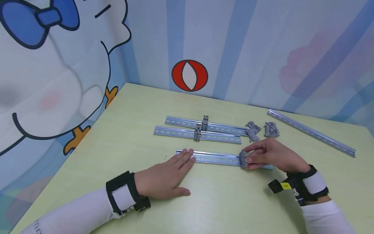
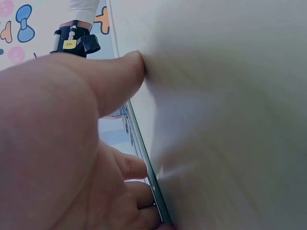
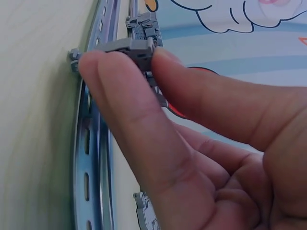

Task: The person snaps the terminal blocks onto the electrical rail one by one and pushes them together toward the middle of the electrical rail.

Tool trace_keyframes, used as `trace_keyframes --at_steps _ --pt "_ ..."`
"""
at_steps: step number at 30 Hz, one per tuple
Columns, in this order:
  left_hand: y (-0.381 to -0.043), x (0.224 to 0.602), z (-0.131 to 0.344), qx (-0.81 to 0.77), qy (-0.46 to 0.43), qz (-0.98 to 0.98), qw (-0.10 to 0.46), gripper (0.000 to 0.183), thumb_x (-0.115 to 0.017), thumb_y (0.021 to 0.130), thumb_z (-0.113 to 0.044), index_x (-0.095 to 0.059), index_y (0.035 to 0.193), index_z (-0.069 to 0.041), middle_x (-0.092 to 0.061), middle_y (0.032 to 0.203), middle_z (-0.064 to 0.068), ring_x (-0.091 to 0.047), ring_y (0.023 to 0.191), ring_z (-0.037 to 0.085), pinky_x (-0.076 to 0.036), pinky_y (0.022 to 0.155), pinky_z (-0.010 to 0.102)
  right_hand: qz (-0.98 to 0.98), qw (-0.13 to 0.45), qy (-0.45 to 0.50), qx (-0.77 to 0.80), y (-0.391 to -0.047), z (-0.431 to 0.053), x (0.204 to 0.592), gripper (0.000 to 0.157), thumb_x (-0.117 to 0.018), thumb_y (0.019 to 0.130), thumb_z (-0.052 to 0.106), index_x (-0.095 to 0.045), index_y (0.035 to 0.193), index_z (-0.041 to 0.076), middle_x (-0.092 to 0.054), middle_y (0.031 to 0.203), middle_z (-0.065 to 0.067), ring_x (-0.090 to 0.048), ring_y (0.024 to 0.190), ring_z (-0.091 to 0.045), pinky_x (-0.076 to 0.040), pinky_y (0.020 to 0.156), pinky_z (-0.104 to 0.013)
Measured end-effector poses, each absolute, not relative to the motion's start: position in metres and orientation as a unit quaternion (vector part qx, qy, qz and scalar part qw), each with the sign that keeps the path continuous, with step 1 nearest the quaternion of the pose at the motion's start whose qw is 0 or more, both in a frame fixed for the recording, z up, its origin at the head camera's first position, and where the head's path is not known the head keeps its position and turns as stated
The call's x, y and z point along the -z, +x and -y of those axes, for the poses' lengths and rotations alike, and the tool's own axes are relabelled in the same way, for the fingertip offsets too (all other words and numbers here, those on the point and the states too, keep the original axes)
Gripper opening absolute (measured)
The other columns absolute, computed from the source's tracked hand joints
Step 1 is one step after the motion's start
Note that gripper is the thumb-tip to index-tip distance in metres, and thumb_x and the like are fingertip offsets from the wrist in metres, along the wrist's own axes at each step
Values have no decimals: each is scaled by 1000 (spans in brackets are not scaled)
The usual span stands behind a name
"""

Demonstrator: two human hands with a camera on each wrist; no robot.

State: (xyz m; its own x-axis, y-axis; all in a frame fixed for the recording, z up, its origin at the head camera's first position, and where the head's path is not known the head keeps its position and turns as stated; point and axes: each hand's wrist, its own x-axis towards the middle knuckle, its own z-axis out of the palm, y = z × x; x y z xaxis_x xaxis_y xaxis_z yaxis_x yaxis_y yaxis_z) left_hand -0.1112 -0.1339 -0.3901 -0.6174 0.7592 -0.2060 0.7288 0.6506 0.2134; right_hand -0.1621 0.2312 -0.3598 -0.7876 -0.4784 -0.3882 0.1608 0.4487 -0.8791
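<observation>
A slotted metal DIN rail (image 1: 216,158) lies nearest me on the table. My left hand (image 1: 166,177) rests flat with its fingertips over the rail's left end, thumb spread on the tabletop. Toward the other end, my right hand (image 1: 271,154) pinches a grey terminal block (image 1: 243,159) between thumb and fingers. That block stands across the rail; in the right wrist view the block (image 3: 128,46) is at the fingertips above the slotted rail (image 3: 87,163). Whether it is clipped on cannot be told. In the left wrist view, fingers touch the rail's edge (image 2: 159,196).
Behind lie two more DIN rails (image 1: 172,131), (image 1: 181,121), each bearing a small group of terminal blocks near its middle. Loose grey terminal blocks (image 1: 271,129) lie to their right. Another bare rail (image 1: 312,132) lies slanted at the back right, near the wall.
</observation>
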Motion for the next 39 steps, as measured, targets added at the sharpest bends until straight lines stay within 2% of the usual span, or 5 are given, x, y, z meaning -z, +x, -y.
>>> trace_keyframes --at_steps 8,19,26,33,39 --pt "-110 390 134 -57 416 -897 140 89 -49 96 -57 -11 158 -6 2 167 13 2 153 25 -16 124 41 -797 292 -116 517 -156 -221 360 56 -66 92 6 -43 136 -20 -77 104 -21 -76 91 -24 -60 83 -39" --pt "-109 394 134 -55 421 -895 133 90 -48 95 -59 -12 158 -7 2 167 12 2 153 25 -16 124 41 -809 264 -139 507 -152 -204 369 54 -66 93 10 -46 135 -18 -76 102 -26 -77 87 -24 -61 81 -33" --pt "-110 393 134 -58 423 -895 133 89 -48 95 -58 -12 158 -6 1 167 13 1 153 26 -17 124 42 -803 250 -142 523 -152 -189 373 52 -66 93 7 -48 135 -17 -75 102 -29 -77 86 -24 -62 79 -35" --pt "-111 392 134 -56 423 -895 133 88 -48 96 -58 -13 158 -6 1 167 12 1 153 26 -17 124 42 -794 240 -140 541 -152 -177 378 45 -59 95 0 -47 135 -18 -72 105 -34 -77 86 -21 -62 78 -36" --pt "-111 391 134 -56 422 -896 129 88 -48 96 -57 -13 158 -5 1 167 13 0 153 27 -17 124 42 -788 236 -140 552 -152 -170 377 48 -64 94 3 -49 134 -17 -74 100 -33 -77 84 -21 -62 77 -38"
